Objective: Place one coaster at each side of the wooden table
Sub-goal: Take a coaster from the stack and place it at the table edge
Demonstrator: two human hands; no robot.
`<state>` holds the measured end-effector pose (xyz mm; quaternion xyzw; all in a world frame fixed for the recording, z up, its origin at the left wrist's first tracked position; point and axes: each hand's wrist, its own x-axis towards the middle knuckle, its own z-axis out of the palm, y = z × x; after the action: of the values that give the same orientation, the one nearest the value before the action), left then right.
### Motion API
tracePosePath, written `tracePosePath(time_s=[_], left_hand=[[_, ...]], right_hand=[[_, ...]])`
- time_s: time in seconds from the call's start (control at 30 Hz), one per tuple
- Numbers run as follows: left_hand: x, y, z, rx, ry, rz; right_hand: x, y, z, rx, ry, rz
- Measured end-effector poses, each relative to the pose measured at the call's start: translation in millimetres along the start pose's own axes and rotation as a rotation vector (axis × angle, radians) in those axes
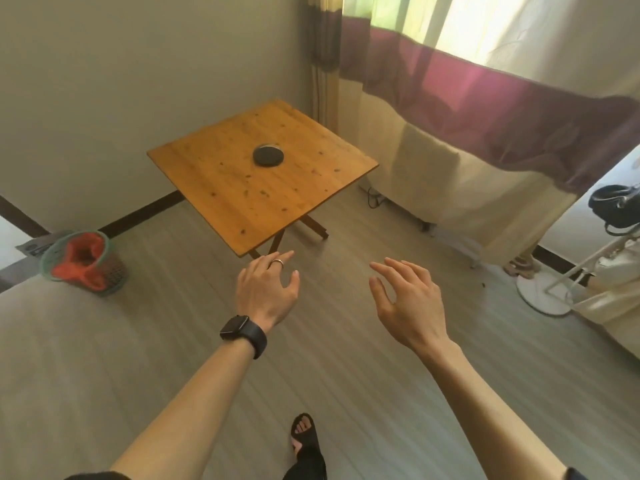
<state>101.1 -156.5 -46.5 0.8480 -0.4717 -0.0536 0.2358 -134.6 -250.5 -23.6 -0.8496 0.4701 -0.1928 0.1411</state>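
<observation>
**Two empty hands near the little table**

A small wooden table (263,174) stands on the grey floor (346,358) by the wall. A dark round stack of coasters (268,156) sits near the middle of the table top. I cannot tell how many are in it.

The left hand (265,289) is held out in the air, just in front of the near corner of the table. Its fingers are spread wide and it holds nothing. It has a ring (277,261) and a black watch (242,332).

The right hand (408,299) is beside it, also wide open with nothing in it.

A basket (83,261) with something red inside sits on the floor to the left
</observation>
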Motion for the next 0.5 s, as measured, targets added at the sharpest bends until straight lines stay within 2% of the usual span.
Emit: tracePosePath(time_s=[0.2, 0.5], left_hand=[[97.8, -8.8, 14.5, -0.003, -0.06, -0.02], [233.2, -8.8, 69.8, 0.019, -0.108, -0.079]], right_hand=[[86.8, 3.9, 21.0, -0.008, -0.033, 0.075], [226.6, 35.6, 66.1, 0.008, -0.113, 0.078]])
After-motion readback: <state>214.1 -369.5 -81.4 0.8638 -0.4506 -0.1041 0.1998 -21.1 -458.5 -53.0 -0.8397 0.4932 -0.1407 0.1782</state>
